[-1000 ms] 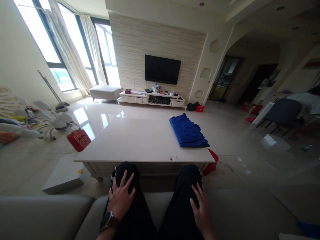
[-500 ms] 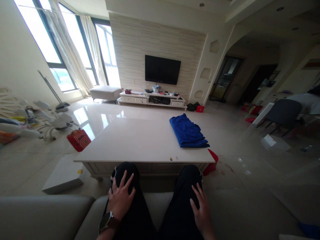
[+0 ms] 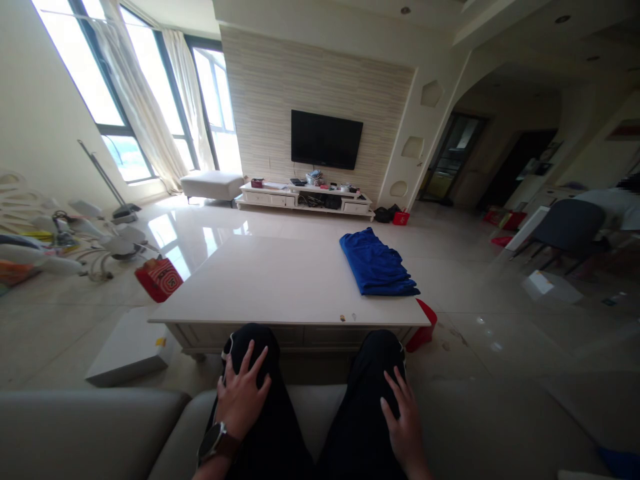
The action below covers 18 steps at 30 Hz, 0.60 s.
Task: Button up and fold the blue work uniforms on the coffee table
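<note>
My left hand [image 3: 244,391] lies on my left knee with its fingers spread, a dark watch [image 3: 214,443] on the wrist. On the other thigh rests my right hand [image 3: 403,417], fingers apart and holding nothing. Both touch only my black trousers [image 3: 325,460]. Beyond my knees stands a low white coffee table [image 3: 250,280]. A blue folded cloth [image 3: 379,263], perhaps a garment, lies on its right side, out of contact with either hand.
A red bag [image 3: 159,279] and a white box [image 3: 129,347] are on the floor at left. Something red [image 3: 424,327] shows by the table's right end. A person [image 3: 613,207] sits near a dark chair [image 3: 567,227]. Ahead are a TV stand [image 3: 260,199] and television [image 3: 327,139].
Both hands keep their places on my legs, and the blue cloth lies as before. The view has shifted very slightly.
</note>
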Each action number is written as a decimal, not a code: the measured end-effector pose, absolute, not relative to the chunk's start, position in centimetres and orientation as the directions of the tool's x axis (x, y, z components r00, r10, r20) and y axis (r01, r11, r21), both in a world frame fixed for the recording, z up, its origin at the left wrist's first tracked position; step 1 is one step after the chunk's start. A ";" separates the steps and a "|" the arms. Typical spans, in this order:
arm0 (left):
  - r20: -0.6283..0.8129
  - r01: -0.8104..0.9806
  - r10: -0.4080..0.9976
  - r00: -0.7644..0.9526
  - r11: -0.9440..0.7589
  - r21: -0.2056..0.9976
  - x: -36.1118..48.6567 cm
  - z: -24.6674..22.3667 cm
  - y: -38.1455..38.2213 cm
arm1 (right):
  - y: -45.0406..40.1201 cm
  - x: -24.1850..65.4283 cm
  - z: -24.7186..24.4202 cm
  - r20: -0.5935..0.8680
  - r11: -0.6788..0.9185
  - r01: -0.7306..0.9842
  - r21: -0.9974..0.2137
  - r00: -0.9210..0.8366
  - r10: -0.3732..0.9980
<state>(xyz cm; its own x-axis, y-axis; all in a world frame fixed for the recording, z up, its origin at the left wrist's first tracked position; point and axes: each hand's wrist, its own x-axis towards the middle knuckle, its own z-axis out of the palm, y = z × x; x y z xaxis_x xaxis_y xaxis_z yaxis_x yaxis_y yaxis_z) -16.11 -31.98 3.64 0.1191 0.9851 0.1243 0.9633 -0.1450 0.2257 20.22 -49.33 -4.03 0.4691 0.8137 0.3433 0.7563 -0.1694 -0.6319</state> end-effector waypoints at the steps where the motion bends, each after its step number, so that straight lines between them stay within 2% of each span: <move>1: 0.128 0.964 0.985 0.118 -0.145 0.223 -16.1 3.6 -32.0 | -49.3 20.2 -4.0 0.347 -0.167 0.757 -0.631 0.469 0.812; 18: 0.135 0.970 0.984 0.119 -0.144 0.196 -16.2 3.4 -32.1 | -49.3 20.3 -4.0 0.351 -0.159 0.748 -0.644 0.474 0.808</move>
<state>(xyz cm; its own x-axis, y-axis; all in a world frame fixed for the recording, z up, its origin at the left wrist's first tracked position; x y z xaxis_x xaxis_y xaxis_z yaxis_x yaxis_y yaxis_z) -16.18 -32.07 3.41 0.1186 0.9837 0.1354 0.9701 -0.1439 0.1956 20.26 -49.32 -3.96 0.4736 0.8077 0.3511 0.7484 -0.1589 -0.6439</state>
